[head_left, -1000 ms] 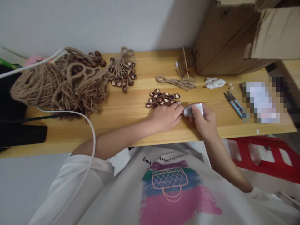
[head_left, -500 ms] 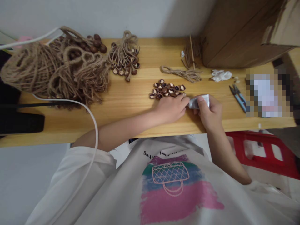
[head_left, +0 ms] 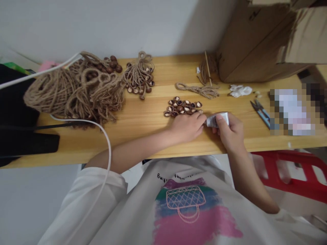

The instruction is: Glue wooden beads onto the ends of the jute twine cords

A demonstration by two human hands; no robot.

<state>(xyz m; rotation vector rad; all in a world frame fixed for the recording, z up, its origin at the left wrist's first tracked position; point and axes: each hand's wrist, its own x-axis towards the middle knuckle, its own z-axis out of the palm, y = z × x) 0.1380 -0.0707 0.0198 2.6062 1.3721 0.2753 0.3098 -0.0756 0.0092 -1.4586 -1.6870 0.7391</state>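
My right hand [head_left: 232, 131] grips a silver squeeze tube [head_left: 217, 119], thumb on top, its narrower end pointing left. My left hand [head_left: 187, 126] lies just left of the tube, its curled fingers meeting at that narrow end. Whatever those fingers pinch is hidden. Right behind the left hand is a small pile of brown nutshell halves [head_left: 179, 108], several showing pale insides. Farther back lies a looped hank of twine [head_left: 196, 90].
Left on the wooden table [head_left: 150, 129] are a large twine heap [head_left: 51, 90] and a corded bunch of nuts [head_left: 139, 76]. A cardboard box [head_left: 245, 51], crumpled tissue [head_left: 240, 90] and blue-handled snips [head_left: 262, 114] stand right. A white cable [head_left: 109, 146] crosses my left arm.
My view has tilted up a little, so everything sits lower in the picture. Both hands and the tube keep nearly the same position over the table.
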